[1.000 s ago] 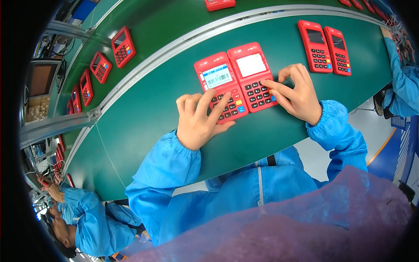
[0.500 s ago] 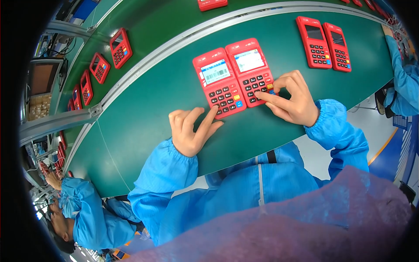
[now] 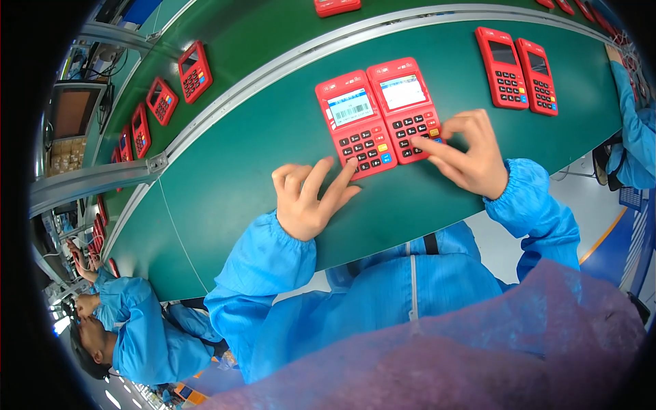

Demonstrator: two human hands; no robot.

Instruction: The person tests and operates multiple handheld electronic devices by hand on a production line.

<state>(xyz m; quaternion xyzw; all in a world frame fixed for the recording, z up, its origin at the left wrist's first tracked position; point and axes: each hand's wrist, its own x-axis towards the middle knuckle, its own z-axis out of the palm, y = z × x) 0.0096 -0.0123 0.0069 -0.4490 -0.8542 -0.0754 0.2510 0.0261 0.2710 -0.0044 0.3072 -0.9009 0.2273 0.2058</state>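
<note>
On the green conveyor-belt bench (image 3: 225, 184) we have two red plastic keypad terminals (image 3: 379, 116) side by side, both screens lit, our right hand (image 3: 471, 154) and left hand (image 3: 307, 198) open-fingered, poking lower keys; keying unfinished.

Two card terminals lie side by side on the bench (image 3: 225, 171), left terminal (image 3: 355, 123) touching right terminal (image 3: 404, 108).
</note>
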